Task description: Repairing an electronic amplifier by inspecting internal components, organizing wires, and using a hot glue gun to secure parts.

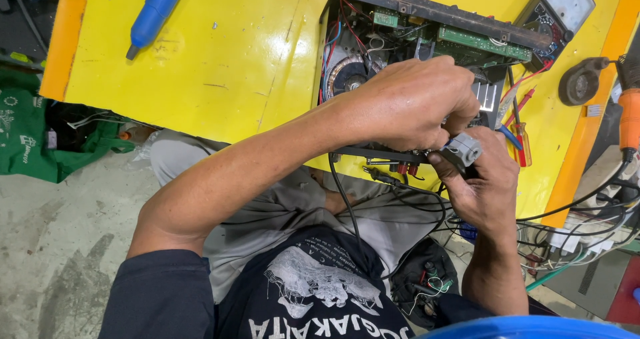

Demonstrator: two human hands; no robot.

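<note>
Both hands work at near edge of open amplifier (427, 39) on yellow bench (220, 59): left hand (410, 102) curled closed over chassis rim, right hand (483, 182) pinching grey plug (462, 148).

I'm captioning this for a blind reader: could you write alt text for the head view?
Both hands meet at the near edge of an opened electronics chassis on a yellow table: the left hand reaches across, the right hand holds a small grey plug.
</note>
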